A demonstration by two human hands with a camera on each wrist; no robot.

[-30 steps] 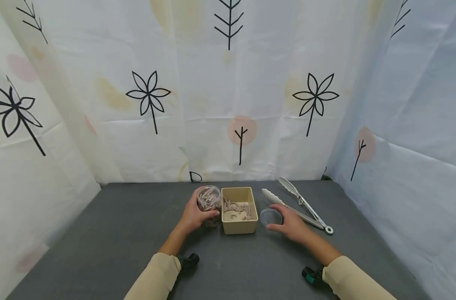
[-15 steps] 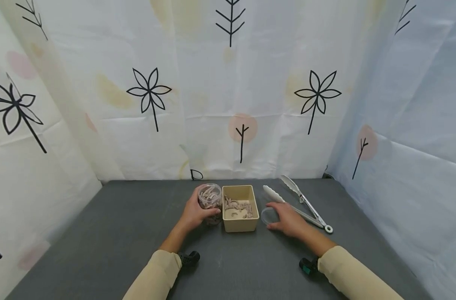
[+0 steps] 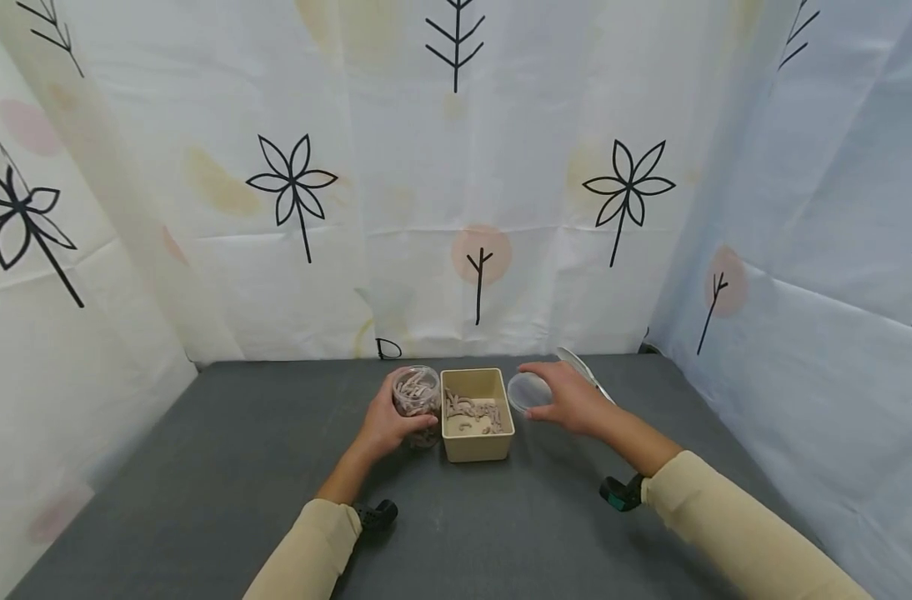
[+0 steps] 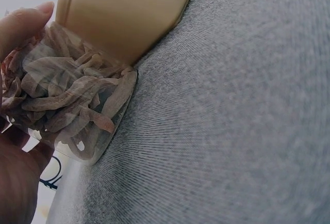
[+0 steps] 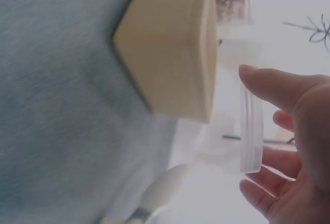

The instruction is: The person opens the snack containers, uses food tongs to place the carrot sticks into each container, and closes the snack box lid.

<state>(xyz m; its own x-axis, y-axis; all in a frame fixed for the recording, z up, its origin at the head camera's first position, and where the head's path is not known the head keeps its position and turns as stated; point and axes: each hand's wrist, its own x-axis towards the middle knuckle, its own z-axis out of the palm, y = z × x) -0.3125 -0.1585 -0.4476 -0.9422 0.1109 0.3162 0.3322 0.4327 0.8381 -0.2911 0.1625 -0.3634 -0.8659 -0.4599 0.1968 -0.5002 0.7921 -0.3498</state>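
My left hand (image 3: 384,425) grips a clear plastic jar (image 3: 417,393) filled with pale brownish-pink dried strips (image 4: 72,90). The jar stands upright and lidless on the table, close against the left side of a beige rectangular box (image 3: 477,450). Several of the same strips lie on the box's floor. To the right of the box, my right hand (image 3: 572,398) holds a round translucent lid (image 5: 251,131) by its edge, thumb on one side and fingers on the other. In the right wrist view the lid is raised off the table, near the height of the box rim.
Metal tongs with pale tips (image 3: 576,363) lie on the dark grey table (image 3: 456,533), mostly hidden behind my right hand and forearm. White patterned cloth (image 3: 411,292) hangs behind the table and along both sides.
My right hand has lifted the lid from the table beside the tongs and brought it up and left toward the box. My left hand and the jar stay in place.
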